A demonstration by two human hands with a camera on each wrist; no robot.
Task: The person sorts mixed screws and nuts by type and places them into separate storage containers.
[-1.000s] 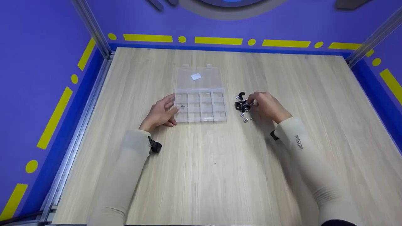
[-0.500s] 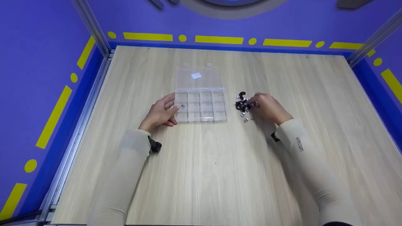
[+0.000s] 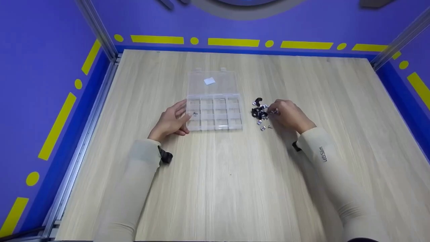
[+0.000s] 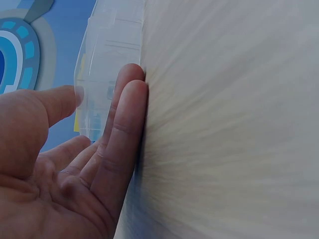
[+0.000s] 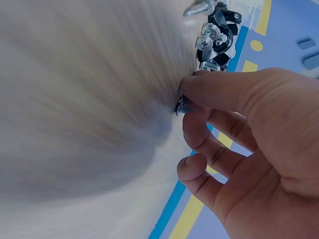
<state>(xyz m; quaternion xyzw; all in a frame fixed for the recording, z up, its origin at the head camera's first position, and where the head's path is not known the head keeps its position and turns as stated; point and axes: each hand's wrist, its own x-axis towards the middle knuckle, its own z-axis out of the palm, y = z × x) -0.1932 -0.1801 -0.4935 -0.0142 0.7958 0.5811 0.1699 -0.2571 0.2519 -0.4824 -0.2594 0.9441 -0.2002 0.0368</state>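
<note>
My left hand [image 3: 170, 123] holds the left edge of a clear plastic compartment box [image 3: 215, 127], thumb over the rim and fingers [image 4: 130, 112] along its side. The box lies with its lid [image 3: 221, 88] folded back. A few small dark pieces [image 3: 195, 113] show in a left compartment. To the right of the box, my right hand [image 3: 285, 113] is at the edge of a pile of small hardware. Its thumb and index finger pinch a small silver screw [image 5: 183, 106] close to the tabletop. The pile mixes black curved clips [image 3: 258, 101] and silver screws [image 5: 205, 43].
A loose silver piece [image 3: 263, 128] and a thin screw [image 3: 270, 127] lie at the near side of the pile. A white label [image 3: 209, 81] shows on the lid. Blue walls [image 3: 235, 23] and metal posts [image 3: 100, 28] enclose the wooden table [image 3: 215, 188].
My right hand has shifted slightly to the right, exposing more of the pile's right edge and the thin screw. My left hand and the box have stayed in place.
</note>
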